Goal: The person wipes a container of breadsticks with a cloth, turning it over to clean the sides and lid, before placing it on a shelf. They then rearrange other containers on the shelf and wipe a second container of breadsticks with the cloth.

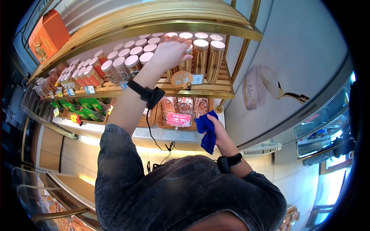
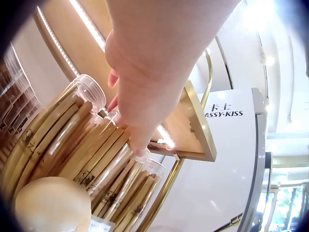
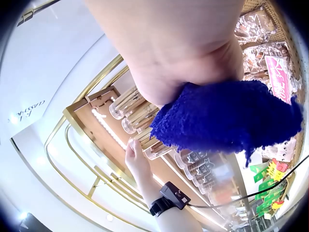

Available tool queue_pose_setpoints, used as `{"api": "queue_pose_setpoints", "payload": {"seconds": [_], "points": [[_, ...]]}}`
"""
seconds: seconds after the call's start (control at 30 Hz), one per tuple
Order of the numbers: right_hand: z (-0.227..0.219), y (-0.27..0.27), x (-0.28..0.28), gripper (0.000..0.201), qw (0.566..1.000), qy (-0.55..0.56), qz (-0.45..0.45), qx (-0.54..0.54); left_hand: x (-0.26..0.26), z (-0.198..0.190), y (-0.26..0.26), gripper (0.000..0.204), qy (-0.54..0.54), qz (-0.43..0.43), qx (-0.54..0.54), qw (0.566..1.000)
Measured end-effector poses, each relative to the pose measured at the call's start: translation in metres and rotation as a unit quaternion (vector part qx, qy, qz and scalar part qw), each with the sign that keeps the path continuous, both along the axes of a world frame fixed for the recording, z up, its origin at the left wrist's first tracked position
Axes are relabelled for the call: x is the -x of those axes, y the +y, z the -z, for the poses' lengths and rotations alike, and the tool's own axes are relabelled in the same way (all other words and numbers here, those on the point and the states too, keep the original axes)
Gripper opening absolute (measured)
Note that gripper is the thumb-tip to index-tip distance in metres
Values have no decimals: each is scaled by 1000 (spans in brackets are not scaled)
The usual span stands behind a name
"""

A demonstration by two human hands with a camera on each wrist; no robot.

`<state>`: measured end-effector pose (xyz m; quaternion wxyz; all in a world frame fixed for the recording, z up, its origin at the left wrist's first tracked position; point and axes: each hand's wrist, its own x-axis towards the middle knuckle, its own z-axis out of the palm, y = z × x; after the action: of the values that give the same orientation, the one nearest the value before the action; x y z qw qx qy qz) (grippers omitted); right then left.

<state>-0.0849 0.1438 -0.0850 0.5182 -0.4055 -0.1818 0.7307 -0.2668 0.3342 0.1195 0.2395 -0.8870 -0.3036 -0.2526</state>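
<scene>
In the head view, the left hand (image 1: pixel 169 53) reaches over lidded jars (image 1: pixel 200 57) on a shelf (image 1: pixel 216 92); the right hand (image 1: pixel 220 133) pinches a blue cloth (image 1: pixel 208 138) lower down. In the left wrist view, fingertips meet the jar tops, their grip unclear. In the right wrist view, the cloth bunches against the palm.

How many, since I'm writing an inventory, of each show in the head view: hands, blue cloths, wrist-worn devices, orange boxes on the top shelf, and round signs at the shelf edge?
Hands (left hand, right hand): 2
Blue cloth: 1
Wrist-worn devices: 2
Orange box: 1
Round sign: 1
Total: 7
</scene>
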Motion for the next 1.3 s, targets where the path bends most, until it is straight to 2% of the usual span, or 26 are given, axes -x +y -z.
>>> {"api": "queue_pose_setpoints", "payload": {"seconds": [0.13, 0.2, 0.23, 0.3, 0.9, 1.23, 1.3], "points": [[1, 0, -3, 31, 1000, 10, -6, 6, -4, 1, 4, 44, 8, -3, 14, 1000], [3, 2, -4, 31, 1000, -3, 1, -3, -7, -4, 0, 48, 43, -40, 87, 994], [5, 2, -4, 31, 1000, -3, 1, -2, -8, -2, 2, 48, 43, -39, 88, 994], [6, 3, -5, 31, 1000, -5, -1, -9, -9, 3, 9, 48, 36, -41, 58, 997], [-8, 0, -8, 34, 999, 24, 19, 19, -13, 17, 11, 54, 15, -76, 20, 997], [-4, 1, -7, 35, 998, 52, 6, 45, 10, 21, 0, 57, -40, -69, 6, 997], [-3, 0, -7, 35, 998, 49, 0, 45, 18, 24, 0, 57, -62, -62, -37, 995]]}}
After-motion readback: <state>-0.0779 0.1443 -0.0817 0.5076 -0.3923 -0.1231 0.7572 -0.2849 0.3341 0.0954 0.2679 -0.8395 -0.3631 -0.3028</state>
